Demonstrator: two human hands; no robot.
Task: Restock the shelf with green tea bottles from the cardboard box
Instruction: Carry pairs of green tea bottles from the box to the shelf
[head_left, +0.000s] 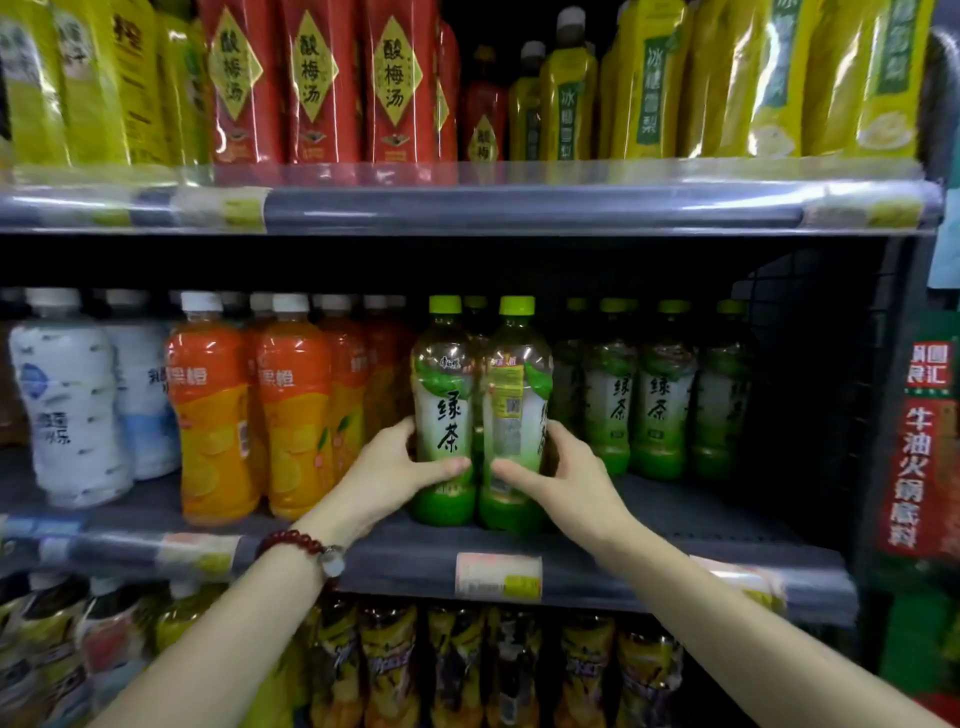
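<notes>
- Left hand (387, 470): reaches up and forward from the lower left, forearm angled toward the middle shelf (649, 564). The palm lies against the left side of the left green tea bottle (444, 410). The thumb crosses the front of the bottle low on its label; the fingers curve around the far side, out of sight. The hand is clasped on this bottle.
- A dark red bead bracelet (298, 543) sits on the left wrist.
- Right hand (563, 475): reaches in from the lower right, forearm mirroring the left. The palm lies against the right side of the right green tea bottle (514, 410). The thumb crosses the front low on the label; the fingers wrap behind. The hand is clasped on this bottle.
- The two held bottles stand upright, side by side and touching, with bases on the middle shelf near its front edge. Both carry light green caps.
- A row of further green tea bottles (660, 389) stands upright on the same shelf, to the right and set farther back.
- Orange drink bottles (296, 410) stand just left of the held pair.
- A price tag (498, 576) is fixed to the shelf edge directly below the held pair.
</notes>
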